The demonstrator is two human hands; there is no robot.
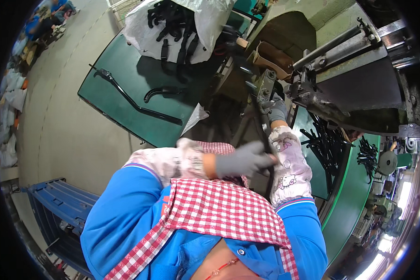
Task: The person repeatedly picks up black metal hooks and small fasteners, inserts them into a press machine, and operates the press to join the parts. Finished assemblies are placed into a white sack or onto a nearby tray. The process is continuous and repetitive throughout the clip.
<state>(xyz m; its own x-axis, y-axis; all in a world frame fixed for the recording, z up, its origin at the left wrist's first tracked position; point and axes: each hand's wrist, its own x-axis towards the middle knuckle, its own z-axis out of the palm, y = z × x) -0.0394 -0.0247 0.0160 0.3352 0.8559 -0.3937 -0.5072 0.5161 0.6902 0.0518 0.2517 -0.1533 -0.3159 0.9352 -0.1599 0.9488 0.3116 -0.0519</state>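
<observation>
My right hand (pixel 278 110), in a grey glove, is at the metal clamp block (pixel 266 86) of a machine. Its fingers are closed around the upper part of a dark metal bar (pixel 265 125), partly hidden by the block. The bar runs down from the block toward my apron. My left hand (pixel 245 159), also gloved in grey, is smeared by motion in front of my apron. Its fingertips point right and reach the lower stretch of the bar; whether they grip it is unclear.
On the green table (pixel 112 51) lie a long black lever (pixel 140 103) and a curved black piece (pixel 161 92). Behind them stands a white sack (pixel 140 28) of black parts. Many black rods (pixel 323 147) lie at right, beneath the machine arm (pixel 329 46). A blue crate (pixel 63 205) is at lower left.
</observation>
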